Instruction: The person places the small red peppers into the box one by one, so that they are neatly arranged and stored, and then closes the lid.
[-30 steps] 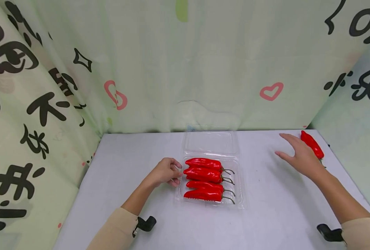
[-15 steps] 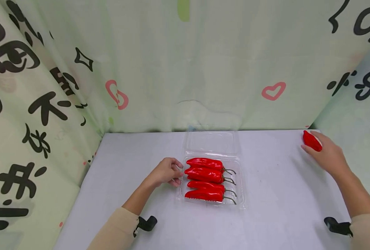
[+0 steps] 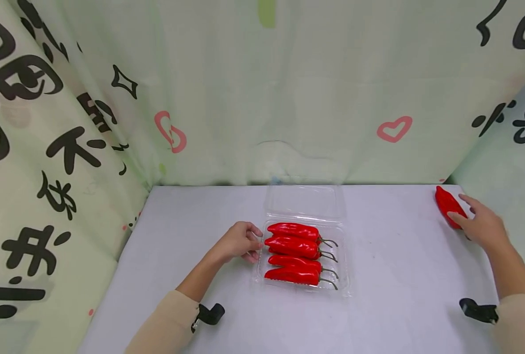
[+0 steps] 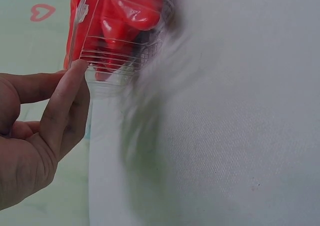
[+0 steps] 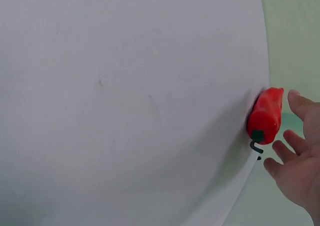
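At the table's far right corner lies a single red chili pepper [image 3: 449, 204], its dark green curled stem toward me. My right hand [image 3: 485, 223] is just to its right, with fingers spread. In the right wrist view, the hand [image 5: 300, 156] stands beside the pepper [image 5: 265, 116] without gripping it. A clear plastic box [image 3: 343, 270] sits mid-table holding several red chili peppers [image 3: 294, 248], stems pointing right. My left hand [image 3: 240, 240] pinches the box's left rim between thumb and fingers, as the left wrist view also shows at the box wall [image 4: 115, 56].
The box's clear hinged lid [image 3: 304, 204] stands folded back toward the rear edge of the white table [image 3: 390, 305]. A printed curtain [image 3: 315, 98] hangs behind the table and along both sides.
My right hand has moved right, over the lone pepper and to its outer side, uncovering most of it. The left hand keeps its hold on the box. The head view has shifted slightly.
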Motion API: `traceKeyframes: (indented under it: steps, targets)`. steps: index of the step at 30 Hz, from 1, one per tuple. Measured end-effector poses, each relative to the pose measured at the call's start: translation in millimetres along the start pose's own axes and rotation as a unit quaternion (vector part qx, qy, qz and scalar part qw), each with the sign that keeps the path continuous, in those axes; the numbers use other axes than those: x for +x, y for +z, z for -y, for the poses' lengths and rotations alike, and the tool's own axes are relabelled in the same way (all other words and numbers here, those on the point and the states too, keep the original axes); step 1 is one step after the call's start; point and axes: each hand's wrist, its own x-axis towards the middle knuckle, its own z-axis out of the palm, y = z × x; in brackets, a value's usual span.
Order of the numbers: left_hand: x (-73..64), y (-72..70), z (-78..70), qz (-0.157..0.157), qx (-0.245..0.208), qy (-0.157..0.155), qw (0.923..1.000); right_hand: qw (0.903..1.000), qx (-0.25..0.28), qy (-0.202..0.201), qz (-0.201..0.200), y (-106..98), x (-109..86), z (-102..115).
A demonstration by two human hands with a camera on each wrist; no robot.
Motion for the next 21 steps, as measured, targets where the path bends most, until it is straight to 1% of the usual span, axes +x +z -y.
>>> traceKeyframes:
  steps: [4,12,21]
  targets:
    - [1.7,-0.2,0.8,-0.005,0.002,-0.002,1.0,0.9998,0.008,0.015,0.012,5.1,4.4,-4.9]
    - [2.6,-0.7,2.5,-0.008,0.007,-0.004,0.9999,0.9997,0.004,0.023,0.003,15.2,8.4,-2.4]
    - [3.3,-0.1,2.9,-0.006,0.004,-0.006,1.0,0.9992,0.017,0.037,0.001,17.5,7.8,-1.9]
